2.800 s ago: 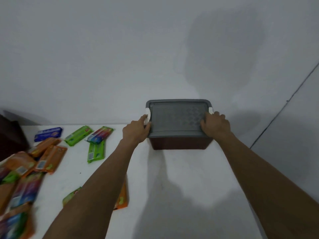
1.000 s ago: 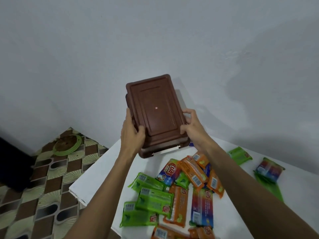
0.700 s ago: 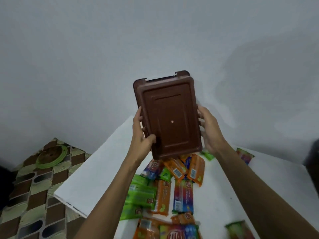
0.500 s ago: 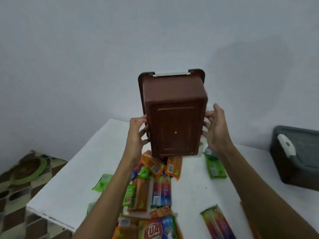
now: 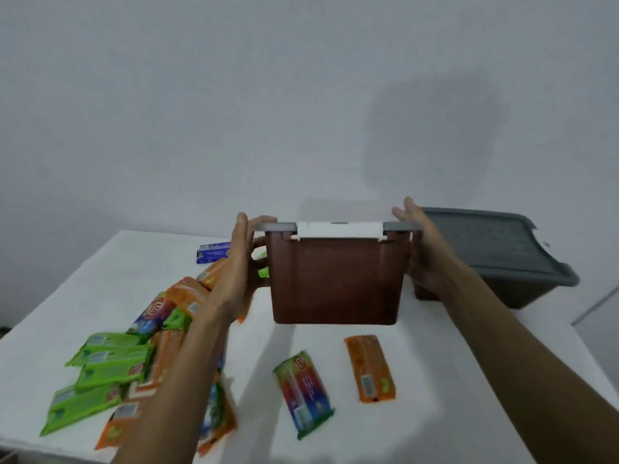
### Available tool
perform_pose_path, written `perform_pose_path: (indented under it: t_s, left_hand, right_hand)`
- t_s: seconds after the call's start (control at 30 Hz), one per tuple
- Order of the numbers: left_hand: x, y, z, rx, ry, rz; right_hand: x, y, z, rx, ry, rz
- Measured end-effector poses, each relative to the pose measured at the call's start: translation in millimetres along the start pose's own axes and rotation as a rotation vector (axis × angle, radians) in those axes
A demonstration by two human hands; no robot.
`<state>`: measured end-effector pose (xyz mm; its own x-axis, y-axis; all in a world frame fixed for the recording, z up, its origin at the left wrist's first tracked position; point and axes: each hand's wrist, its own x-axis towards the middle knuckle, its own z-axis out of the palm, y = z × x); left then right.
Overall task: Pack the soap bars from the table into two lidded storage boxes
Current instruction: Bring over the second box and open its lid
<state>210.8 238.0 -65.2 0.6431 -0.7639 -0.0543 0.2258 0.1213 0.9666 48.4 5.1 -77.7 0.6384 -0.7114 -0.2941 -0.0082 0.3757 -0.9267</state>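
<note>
Left hand [image 5: 234, 272] grips the left side of the brown box [image 5: 336, 279], with a fingertip hooked over its grey lid [image 5: 402, 226]. Right hand [image 5: 423, 252] presses flat on the box's right side, fingers straight. Most soap bars [image 5: 110, 366] lie left of the box on the white tabletop [image 5: 428, 380]. Two lie in front of it. A second box [image 5: 495, 256] sits to its right.

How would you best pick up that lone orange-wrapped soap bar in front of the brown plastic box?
From above, I'd pinch across its long edges at the middle: the orange-wrapped soap bar lies flat on the white table, both sides clear of neighbours.
</note>
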Motion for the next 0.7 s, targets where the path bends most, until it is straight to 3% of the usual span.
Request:
perform_pose_path:
  t_s: [0.13,0.3,0.37,0.47,0.53,0.6,0.7]
  left_hand:
    - [-15.0,-9.0,14.3,0.015,-0.006,-0.044]
    - [-33.1,-23.8,23.7,0.178,0.090,-0.072]
    - [-40.9,-29.8,24.7,0.284,0.060,-0.028]
    - [-49.6,-32.2,23.5,0.415,-0.006,0.034]
    - [-55.9,-27.8,21.7,0.468,-0.091,0.056]
    - [-60.7,-21.3,17.3,0.496,-0.157,0.092]
    - [-61.4,-15.2,2.0,0.440,-0.194,0.086]
  right_hand:
    - [-8.5,1.1,-28.4,-0.099,-0.019,0.059]
    - [-12.1,4.1,-41.5,-0.418,-0.035,-0.111]
    - [-11.7,6.0,-42.2,-0.708,-0.024,-0.220]
    - [0.6,10.9,-42.0,-1.354,0.046,-0.349]
    - [6.5,9.0,-39.4,-1.606,0.041,-0.422]
    - [11.7,2.5,-41.8,-1.616,-0.071,-0.441]
    - [7.3,-9.6,-46.2,-1.383,-0.292,-0.351]
